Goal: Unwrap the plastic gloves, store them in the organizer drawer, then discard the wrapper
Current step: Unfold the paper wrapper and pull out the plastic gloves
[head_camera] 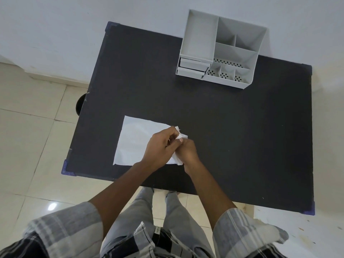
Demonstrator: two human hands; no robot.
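Note:
A flat white plastic packet of gloves lies on the near-left part of the black table. Both hands meet at its right edge. My left hand pinches the crumpled right corner of the packet between thumb and fingers. My right hand grips the same crumpled edge just beside it, lifting it slightly off the table. The white organizer stands at the far side of the table, with two small drawers stacked at its front left, both pushed in.
The organizer has several open compartments, some with perforated bottoms. A dark round object shows on the tiled floor by the table's left edge. A white wall runs behind the table.

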